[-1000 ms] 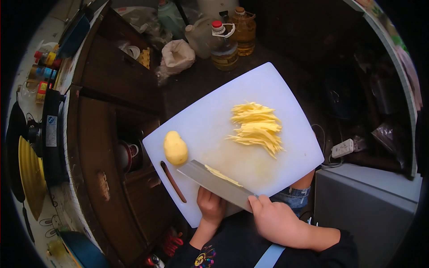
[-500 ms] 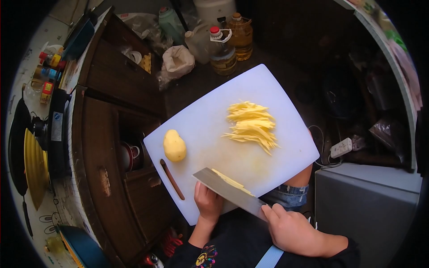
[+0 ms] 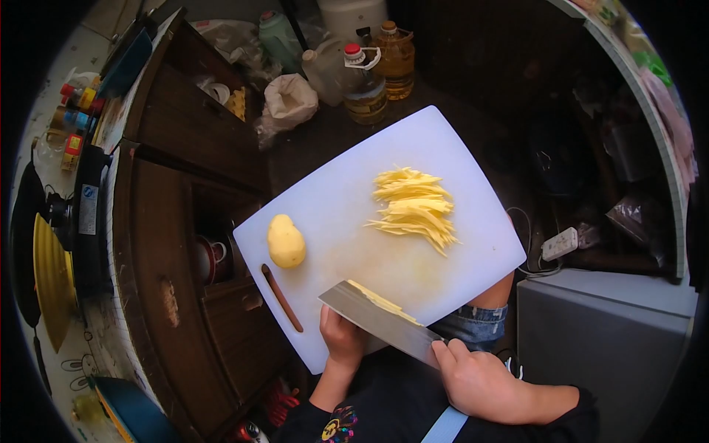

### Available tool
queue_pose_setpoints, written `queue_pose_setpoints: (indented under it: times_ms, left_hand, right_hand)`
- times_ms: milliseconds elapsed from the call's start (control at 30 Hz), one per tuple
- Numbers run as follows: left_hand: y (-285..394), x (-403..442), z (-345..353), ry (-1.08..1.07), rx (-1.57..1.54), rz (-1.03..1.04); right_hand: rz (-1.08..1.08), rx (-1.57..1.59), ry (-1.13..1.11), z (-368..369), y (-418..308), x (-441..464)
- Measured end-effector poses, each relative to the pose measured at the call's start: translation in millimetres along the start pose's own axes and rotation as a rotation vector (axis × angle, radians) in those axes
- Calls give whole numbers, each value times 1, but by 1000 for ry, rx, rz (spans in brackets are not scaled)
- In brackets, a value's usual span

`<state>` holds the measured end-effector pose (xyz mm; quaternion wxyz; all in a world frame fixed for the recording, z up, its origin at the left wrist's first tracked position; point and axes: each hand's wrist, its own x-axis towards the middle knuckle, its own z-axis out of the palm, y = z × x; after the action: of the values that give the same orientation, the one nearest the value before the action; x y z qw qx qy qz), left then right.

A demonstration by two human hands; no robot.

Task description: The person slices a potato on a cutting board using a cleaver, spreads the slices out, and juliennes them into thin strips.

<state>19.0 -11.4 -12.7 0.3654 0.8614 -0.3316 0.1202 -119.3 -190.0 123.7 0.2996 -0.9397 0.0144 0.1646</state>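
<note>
My right hand (image 3: 484,380) is closed around the handle of a cleaver (image 3: 380,323). Its broad blade slants across the near edge of a white cutting board (image 3: 340,199). Thin yellow potato strips (image 3: 380,297) lie along the blade's far side. My left hand (image 3: 343,341) is curled behind the blade at the board's near edge; its fingertips and whatever they hold are hidden by the blade. A whole peeled potato (image 3: 286,241) rests on the board's left part. Toward the right, a pile of cut potato strips (image 3: 413,209) lies on the board.
Oil bottles (image 3: 365,92) and an opened white bag (image 3: 289,100) stand beyond the board. Dark wooden cabinets (image 3: 166,251) line the left side. At right are a grey box-like appliance (image 3: 591,340) and a white power strip (image 3: 560,244).
The camera view has shifted very slightly. Both hands, the cleaver and the potato pieces look almost the same as before.
</note>
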Motion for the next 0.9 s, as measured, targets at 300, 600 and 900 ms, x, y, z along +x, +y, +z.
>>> queue_pose_setpoints:
  times_ms: [300,600,900]
  left_hand:
    - [-4,-1,-1,-28,23,19]
    - [-2,0,-1,-7,21,16]
    - [5,9,-3,16,52,6]
  right_hand:
    - [21,7,-50,-1,1,20]
    - [-11,28,48,17,-5,52]
    - [21,108,78,5,11,38]
